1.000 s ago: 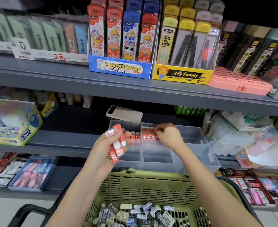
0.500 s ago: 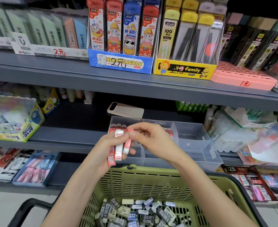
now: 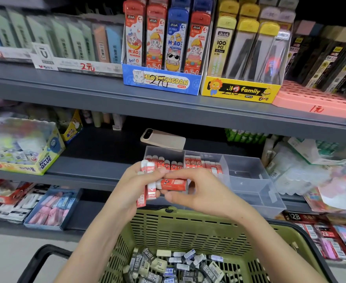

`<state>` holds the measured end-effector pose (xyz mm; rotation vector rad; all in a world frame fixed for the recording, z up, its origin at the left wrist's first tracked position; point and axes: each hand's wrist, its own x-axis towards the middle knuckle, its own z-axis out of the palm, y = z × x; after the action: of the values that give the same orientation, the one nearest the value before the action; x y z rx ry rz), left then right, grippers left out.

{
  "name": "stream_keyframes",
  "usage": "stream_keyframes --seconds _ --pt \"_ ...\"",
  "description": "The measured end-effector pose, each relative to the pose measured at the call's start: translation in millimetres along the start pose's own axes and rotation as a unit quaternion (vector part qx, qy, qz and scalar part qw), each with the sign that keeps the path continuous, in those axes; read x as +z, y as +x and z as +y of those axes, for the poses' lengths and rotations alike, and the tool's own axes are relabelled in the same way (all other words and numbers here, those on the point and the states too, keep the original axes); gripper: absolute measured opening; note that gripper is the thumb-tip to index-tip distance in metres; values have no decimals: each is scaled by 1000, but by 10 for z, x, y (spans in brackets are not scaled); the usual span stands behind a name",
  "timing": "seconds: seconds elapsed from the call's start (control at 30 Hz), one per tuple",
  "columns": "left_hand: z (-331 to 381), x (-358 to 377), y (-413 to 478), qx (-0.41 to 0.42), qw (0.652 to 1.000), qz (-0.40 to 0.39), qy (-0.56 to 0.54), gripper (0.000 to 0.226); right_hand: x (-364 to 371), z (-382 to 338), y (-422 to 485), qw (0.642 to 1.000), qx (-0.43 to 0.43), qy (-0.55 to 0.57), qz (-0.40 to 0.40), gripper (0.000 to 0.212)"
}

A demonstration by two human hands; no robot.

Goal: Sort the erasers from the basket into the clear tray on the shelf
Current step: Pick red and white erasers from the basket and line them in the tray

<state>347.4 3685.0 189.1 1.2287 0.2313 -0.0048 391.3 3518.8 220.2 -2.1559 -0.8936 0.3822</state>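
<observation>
2 hands, L + R, rnd erasers

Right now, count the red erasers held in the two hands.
3: one red eraser crosswise, pinched by the right hand; two upright erasers gripped in the left hand. Fingers may hide more.

**Location Type: Retail Stationery Shop**

The setting is a stationery shop. Grey metal shelving runs in tiers, stocked with merchandise in printed display cartons: a blue carton and a yellow carton of tall slim cases, and a glue carton. Handwritten price marks appear on carton fronts. A green shopping basket stands before the shelves.
</observation>
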Motion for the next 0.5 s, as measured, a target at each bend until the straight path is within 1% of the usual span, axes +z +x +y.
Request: stream_keyframes --seconds 0.03,0.1,0.13,0.2,0.27,0.3,0.33,0.37,0.4,0.47,0.5 --pt "6 17 7 8 1000 3 18 33 7 -38 29 1000 -5 -9 8 14" --pt "13 58 19 24 999 6 39 28 16 -79 90 999 -4 -20 37 13" --pt "12 74 23 29 999 11 35 28 11 -91 115 999 -2 -27 36 11" --pt "6 73 30 32 999 21 -1 29 -12 -97 141 1000 -7 -27 10 12" --pt "-10 36 38 29 998 33 -32 28 -48 -68 150 999 -15 -26 -18 21" --pt "-19 9 45 29 998 46 -37 28 -70 -48 164 999 -18 -27 -22 22" --pt "-24 -20 59 32 997 62 -41 29 -96 -27 192 1000 -18 -18 -15 18" --pt "-24 -46 73 36 995 80 -48 30 -121 7 240 1000 -13 3 10 12" --pt "-24 -70 94 39 993 97 -62 30 -145 53 308 998 6 31 54 8" --pt "-27 -108 130 33 985 129 -114 29 -174 165 481 983 69 69 156 10" --pt "-33 -119 144 22 979 140 -148 27 -164 217 573 973 101 72 193 12"
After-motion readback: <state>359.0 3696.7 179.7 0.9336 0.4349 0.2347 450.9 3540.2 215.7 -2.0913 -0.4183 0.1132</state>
